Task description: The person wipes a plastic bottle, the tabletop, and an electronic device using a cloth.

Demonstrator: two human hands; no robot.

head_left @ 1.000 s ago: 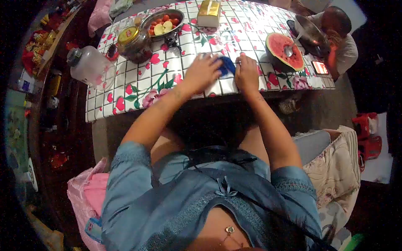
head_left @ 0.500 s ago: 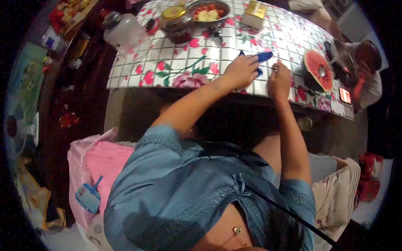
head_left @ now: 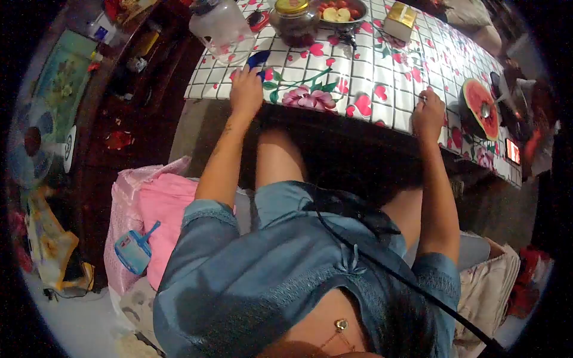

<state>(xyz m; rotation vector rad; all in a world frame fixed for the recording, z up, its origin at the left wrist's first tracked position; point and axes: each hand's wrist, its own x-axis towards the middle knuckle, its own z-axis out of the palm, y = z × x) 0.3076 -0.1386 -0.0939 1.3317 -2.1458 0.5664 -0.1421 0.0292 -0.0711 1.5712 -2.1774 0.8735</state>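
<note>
My left hand (head_left: 246,94) lies at the front edge of the table, towards its left end. Its fingers press on a dark blue cloth (head_left: 259,58), part of which shows beyond the fingertips. My right hand (head_left: 428,114) rests on the table edge further right, fingers curled in; I make out nothing held in it. Beneath both hands is a white checked tablecloth (head_left: 382,80) with pink flowers and hearts. To the right of my right hand sits a cut watermelon half (head_left: 479,107) with a spoon in its red flesh.
At the back left stand a clear plastic jug (head_left: 222,30) and a yellow-lidded jar (head_left: 293,25). Behind are a bowl of fruit (head_left: 341,13) and a gold-and-white box (head_left: 400,21). A lit phone (head_left: 512,151) lies at the right corner. Other people sit at the far and right sides.
My left hand has slid the blue cloth leftwards along the front edge, away from my right hand. The right hand stays about where it was on the table. The view has shifted slightly.
</note>
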